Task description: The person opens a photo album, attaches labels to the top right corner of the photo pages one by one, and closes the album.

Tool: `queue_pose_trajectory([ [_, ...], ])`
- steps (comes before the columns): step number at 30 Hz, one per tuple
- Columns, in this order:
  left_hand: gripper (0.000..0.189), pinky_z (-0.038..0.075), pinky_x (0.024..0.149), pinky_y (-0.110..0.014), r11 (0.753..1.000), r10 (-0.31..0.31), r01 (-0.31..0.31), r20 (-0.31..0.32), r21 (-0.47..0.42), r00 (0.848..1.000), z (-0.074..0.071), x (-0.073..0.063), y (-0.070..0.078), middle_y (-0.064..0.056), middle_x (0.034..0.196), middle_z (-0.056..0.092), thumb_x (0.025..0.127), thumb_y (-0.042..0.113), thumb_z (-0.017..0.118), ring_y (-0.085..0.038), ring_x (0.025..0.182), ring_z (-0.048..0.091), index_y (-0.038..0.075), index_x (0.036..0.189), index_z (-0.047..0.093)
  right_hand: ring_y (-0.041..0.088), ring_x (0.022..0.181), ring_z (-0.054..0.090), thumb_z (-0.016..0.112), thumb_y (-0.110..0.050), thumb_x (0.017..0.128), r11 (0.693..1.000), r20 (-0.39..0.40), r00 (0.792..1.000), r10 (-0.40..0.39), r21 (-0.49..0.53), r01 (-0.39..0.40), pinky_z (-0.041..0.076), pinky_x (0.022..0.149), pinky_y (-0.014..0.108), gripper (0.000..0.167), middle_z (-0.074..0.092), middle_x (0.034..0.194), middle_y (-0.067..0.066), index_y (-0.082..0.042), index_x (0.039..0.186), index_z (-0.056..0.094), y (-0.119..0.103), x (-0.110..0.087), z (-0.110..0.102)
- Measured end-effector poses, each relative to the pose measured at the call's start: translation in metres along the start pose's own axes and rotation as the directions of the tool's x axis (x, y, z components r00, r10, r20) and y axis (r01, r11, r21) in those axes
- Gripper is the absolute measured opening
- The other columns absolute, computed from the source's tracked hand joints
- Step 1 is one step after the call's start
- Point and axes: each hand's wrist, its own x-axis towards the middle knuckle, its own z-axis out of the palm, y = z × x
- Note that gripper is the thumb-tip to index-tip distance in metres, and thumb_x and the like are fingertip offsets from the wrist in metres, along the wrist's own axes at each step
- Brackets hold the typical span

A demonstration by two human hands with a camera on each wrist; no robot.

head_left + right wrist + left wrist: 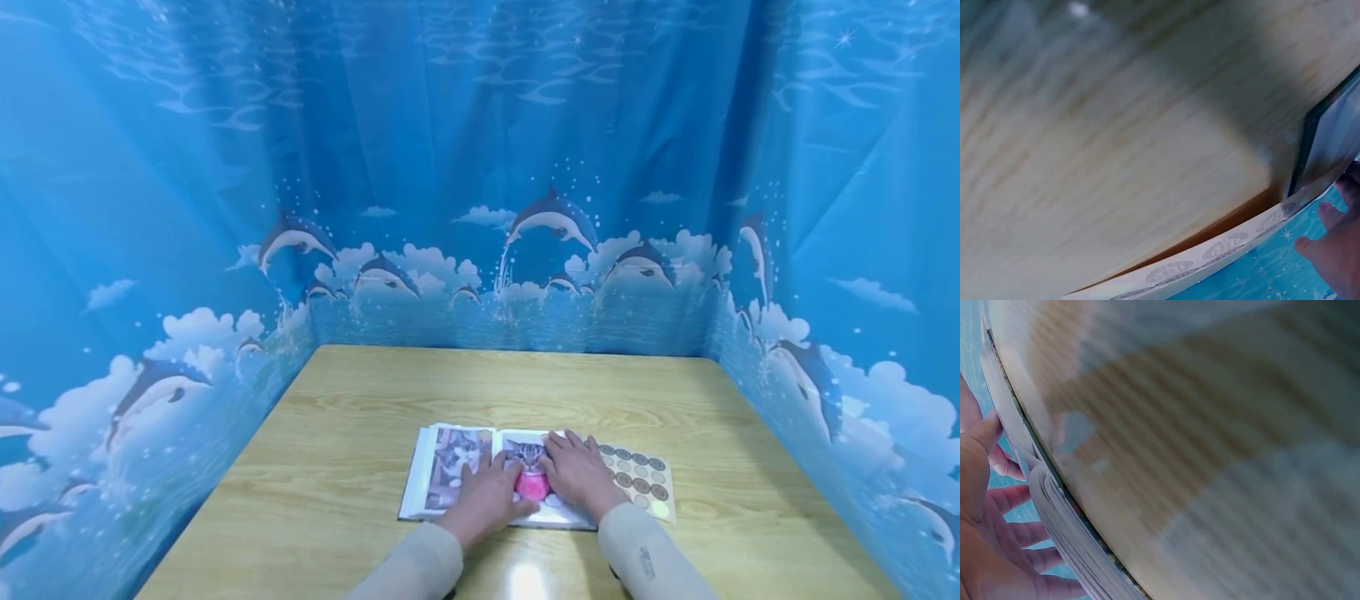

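Observation:
An open photo album (414, 487) lies on the table with a cat picture on each visible page. My left hand (483, 498) rests near the fold, fingers spread over the inner part of both pages. On the right page, which shows a cat above a pink round shape, my right hand (583, 477) lies with its fingers extended. A sheet of round stickers (651, 482), brown and pale, sits at the album's right side, partly hidden by the right hand. In the left wrist view the album's page stack (1063, 528) is seen edge-on beside straight left fingers (1038, 557).
The wooden table (337, 417) extends around the album. A blue curtain (420, 150) printed with dolphins and clouds encloses its back and both sides. Light reflects off the table's front part, between the forearms.

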Motion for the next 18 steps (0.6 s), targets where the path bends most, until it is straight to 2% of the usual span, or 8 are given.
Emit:
queue_pose_trajectory([
  [9, 0.074, 0.024, 0.112, -0.065, 0.999, 0.015, -0.015, -0.007, 0.05, 1.0, -0.0032, -0.0023, 0.0003, -0.013, 0.149, 0.047, 0.084, 0.065, 0.064, -0.038, 0.141, 0.034, 0.015, 0.139, 0.057, 0.039, 0.143, 0.03, 0.042, -0.036, 0.105, 1.0, -0.008, 1.0, -0.011, -0.01, 0.011, 0.013, 0.116, 0.065, 0.05, 0.044, 0.152, 0.011, -0.008, 0.146, 0.049, 0.0008, 0.0026, 0.0001],
  [13, 0.063, 0.031, 0.111, -0.061, 0.994, 0.102, -0.099, -0.054, 0.053, 0.993, 0.0, -0.0004, -0.0016, -0.012, 0.142, 0.053, 0.086, 0.057, 0.067, -0.035, 0.134, 0.044, 0.012, 0.131, 0.063, 0.039, 0.143, 0.031, 0.044, -0.034, 0.104, 0.999, -0.007, 1.0, -0.029, -0.023, 0.029, 0.015, 0.115, 0.065, 0.049, 0.044, 0.151, 0.012, -0.007, 0.145, 0.05, 0.003, 0.0029, 0.0011],
  [18, 0.045, 0.043, 0.105, -0.049, 0.973, 0.231, -0.226, -0.125, 0.057, 0.965, 0.0024, -0.0012, -0.0006, -0.014, 0.13, 0.061, 0.089, 0.041, 0.069, -0.031, 0.121, 0.055, 0.008, 0.121, 0.068, 0.039, 0.143, 0.031, 0.046, -0.03, 0.103, 0.999, -0.02, 0.999, -0.043, -0.018, 0.042, 0.016, 0.115, 0.065, 0.049, 0.043, 0.152, 0.014, -0.006, 0.145, 0.049, 0.0038, 0.0009, 0.0001],
])
